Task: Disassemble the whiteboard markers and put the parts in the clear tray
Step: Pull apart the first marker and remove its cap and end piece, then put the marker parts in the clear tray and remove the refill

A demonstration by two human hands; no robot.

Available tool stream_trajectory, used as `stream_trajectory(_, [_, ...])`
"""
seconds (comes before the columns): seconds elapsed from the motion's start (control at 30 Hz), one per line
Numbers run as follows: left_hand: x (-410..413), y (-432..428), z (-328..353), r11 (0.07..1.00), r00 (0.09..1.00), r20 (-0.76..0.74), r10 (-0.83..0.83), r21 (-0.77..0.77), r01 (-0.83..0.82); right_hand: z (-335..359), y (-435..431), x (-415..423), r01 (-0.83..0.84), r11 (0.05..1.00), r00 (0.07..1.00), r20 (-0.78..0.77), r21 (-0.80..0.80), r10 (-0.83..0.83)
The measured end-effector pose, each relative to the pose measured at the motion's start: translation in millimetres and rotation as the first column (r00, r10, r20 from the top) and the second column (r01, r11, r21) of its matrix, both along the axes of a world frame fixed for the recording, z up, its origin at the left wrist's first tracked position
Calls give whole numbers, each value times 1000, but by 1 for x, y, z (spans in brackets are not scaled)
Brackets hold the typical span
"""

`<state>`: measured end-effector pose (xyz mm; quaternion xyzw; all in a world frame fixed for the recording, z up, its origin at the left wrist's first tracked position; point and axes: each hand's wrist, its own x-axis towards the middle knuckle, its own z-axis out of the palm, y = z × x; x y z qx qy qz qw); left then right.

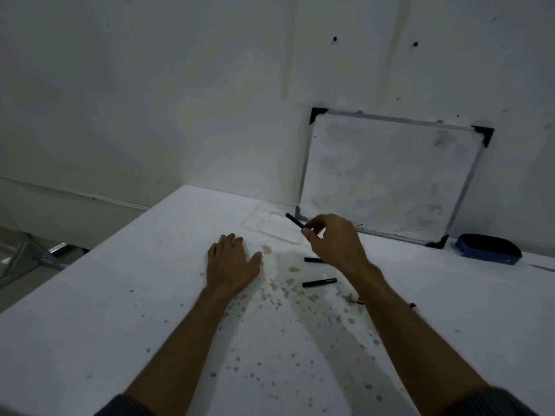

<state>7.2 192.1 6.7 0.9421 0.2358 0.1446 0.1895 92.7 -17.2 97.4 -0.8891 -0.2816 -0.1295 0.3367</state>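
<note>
Black marker part (295,220) pinched in the right hand (333,240), long axis slanting up and away to the left, free end over the clear tray (264,225). Left hand (232,264) lies flat, fingers spread, on the worktop (135,295).

- L hand (232,263): flat, palm down, fingers spread, forearm stretched fwd.
- R hand (332,239): raised, wrist bent, thumb + fingertips (307,231) pinched on a thin black marker piece (294,220).
</note>
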Motion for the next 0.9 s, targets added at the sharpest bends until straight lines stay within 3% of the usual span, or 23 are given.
stream_trajectory(0.3, [11,8,-12,999,999,42,-26,26,25,1,91,104,-53,935,982,-189,-351,-15])
stream_trajectory(0.47, [12,8,-13,1000,997,69,-22,21,20,-15,111,124,-79,899,970,-242,-432,-31])
stream_trajectory(0.67, [12,4,-10,999,996,83,-29,31,27,-13,106,125,-79,916,961,-275,-394,-35])
stream_trajectory(0.8, [7,1,-6,998,995,86,-51,52,47,-1,87,104,-57,970,970,-242,-235,-1])
stream_trajectory(0.9, [0,-20,9,992,975,189,-117,68,106,11,47,74,-62,989,982,-186,-133,37])
